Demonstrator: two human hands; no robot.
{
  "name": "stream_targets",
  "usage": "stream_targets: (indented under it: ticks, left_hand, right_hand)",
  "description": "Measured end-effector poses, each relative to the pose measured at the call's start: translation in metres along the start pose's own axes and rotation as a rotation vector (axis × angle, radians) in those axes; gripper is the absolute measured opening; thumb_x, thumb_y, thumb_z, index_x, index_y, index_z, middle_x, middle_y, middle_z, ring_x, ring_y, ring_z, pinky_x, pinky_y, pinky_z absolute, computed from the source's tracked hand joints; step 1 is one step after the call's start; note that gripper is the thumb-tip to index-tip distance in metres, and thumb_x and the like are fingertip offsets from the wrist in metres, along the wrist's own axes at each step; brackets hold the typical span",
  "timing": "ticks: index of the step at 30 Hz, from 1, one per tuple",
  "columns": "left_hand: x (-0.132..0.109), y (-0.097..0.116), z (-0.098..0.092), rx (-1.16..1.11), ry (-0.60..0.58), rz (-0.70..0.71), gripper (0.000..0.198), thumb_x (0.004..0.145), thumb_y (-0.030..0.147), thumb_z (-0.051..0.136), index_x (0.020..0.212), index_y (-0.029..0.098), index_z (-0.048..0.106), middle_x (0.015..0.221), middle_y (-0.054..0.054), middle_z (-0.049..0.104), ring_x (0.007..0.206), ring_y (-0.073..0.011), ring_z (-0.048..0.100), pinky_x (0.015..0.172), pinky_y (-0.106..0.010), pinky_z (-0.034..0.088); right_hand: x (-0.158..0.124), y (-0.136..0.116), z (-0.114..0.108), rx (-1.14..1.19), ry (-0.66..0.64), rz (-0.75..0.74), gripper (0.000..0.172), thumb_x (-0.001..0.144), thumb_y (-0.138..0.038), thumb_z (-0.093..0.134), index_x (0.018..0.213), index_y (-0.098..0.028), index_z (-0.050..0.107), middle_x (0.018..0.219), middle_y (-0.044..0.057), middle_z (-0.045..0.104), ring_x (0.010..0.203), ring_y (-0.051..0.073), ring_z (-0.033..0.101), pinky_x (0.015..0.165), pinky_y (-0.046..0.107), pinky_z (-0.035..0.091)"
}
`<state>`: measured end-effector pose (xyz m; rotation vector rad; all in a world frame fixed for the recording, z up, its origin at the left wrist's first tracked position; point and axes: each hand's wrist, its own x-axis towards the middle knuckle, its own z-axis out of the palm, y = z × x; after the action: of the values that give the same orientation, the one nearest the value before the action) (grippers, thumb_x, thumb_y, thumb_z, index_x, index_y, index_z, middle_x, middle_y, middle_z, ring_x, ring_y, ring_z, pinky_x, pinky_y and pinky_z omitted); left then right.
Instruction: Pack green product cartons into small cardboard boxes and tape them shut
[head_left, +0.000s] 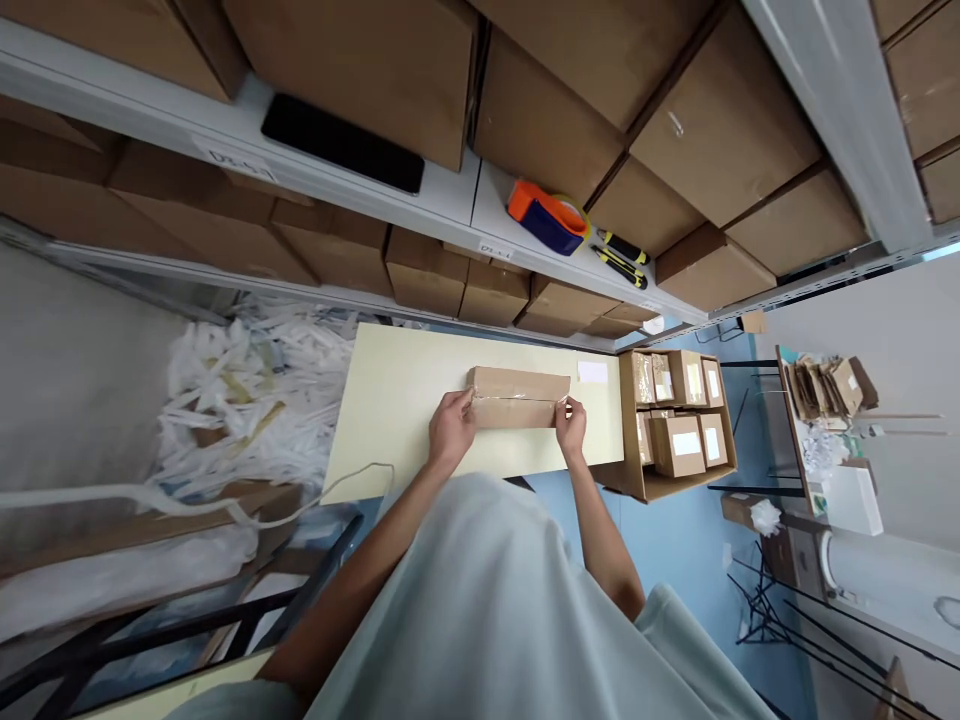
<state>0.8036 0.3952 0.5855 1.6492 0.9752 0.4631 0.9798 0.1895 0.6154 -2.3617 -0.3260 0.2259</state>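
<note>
A long, narrow cardboard box (517, 384) lies on the pale yellow tabletop (405, 380). Shiny clear tape (506, 397) runs lengthwise along its seam. At the box's left end, my left hand (453, 428) has its fingers closed on the edge. My right hand (571, 424) pinches the right end, where the tape reaches the edge; whether its fingertips grip tape as well as cardboard is too small to tell. A white label (592, 371) lies on the table just beyond the box's right end.
An open carton (634, 480) of smaller labelled boxes stands at the table's right end. Above the far edge, a shelf (442, 190) holds large cartons, a black flat object (343, 143), an orange-and-blue tape dispenser (547, 216) and yellow-black cutters (621, 258). Shredded paper (255, 400) is heaped left.
</note>
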Motion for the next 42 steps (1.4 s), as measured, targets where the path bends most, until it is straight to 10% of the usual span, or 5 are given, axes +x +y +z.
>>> stream_targets:
  ticks: [13,17,24,30,42]
  left_hand:
    - [-0.010,-0.056,-0.037,-0.026,0.024,-0.231,0.055,0.088,0.022,0.067,0.143,0.019,0.073,0.149,-0.018,0.078,0.132,-0.0341,0.081,0.114,-0.048,0.069]
    - [-0.004,-0.059,-0.043,-0.039,0.153,-0.142,0.048,0.080,0.023,0.067,0.127,0.024,0.077,0.137,-0.017,0.082,0.143,-0.0401,0.075,0.127,-0.059,0.061]
    - [0.048,0.065,-0.050,-0.065,0.247,0.182,0.046,0.094,0.039,0.065,0.136,0.025,0.077,0.154,-0.016,0.074,0.150,-0.0353,0.071,0.128,-0.055,0.060]
    - [0.036,0.170,-0.036,-0.070,0.325,0.358,0.044,0.107,0.047,0.061,0.143,0.026,0.077,0.163,-0.015,0.070,0.150,-0.0320,0.070,0.130,-0.052,0.058]
    - [-0.061,0.137,0.048,-0.125,0.462,0.164,0.038,0.104,0.040,0.062,0.134,0.027,0.080,0.147,-0.013,0.077,0.142,-0.0322,0.074,0.117,-0.051,0.067]
  right_hand:
    - [-0.059,-0.006,0.049,0.027,-0.281,0.121,0.029,0.087,-0.039,0.082,0.106,-0.025,0.066,0.106,0.012,0.087,0.103,0.033,0.088,0.091,0.045,0.073]
    - [-0.007,-0.033,0.024,-0.102,-0.204,-0.085,0.056,0.082,-0.051,0.090,0.126,-0.020,0.072,0.136,0.025,0.082,0.129,0.045,0.082,0.111,0.060,0.069]
    - [0.176,-0.225,-0.033,-0.263,0.051,-0.779,0.065,0.110,-0.044,0.060,0.163,-0.007,0.054,0.168,0.034,0.059,0.163,0.043,0.055,0.135,0.063,0.047]
    - [0.237,-0.339,-0.020,-0.601,-0.115,-0.668,0.053,0.106,-0.026,0.065,0.152,0.000,0.063,0.154,0.034,0.069,0.147,0.041,0.067,0.128,0.052,0.052]
    - [0.256,-0.342,-0.003,-0.675,-0.175,-0.763,0.064,0.107,-0.024,0.064,0.160,0.010,0.051,0.162,0.045,0.058,0.150,0.047,0.066,0.127,0.060,0.051]
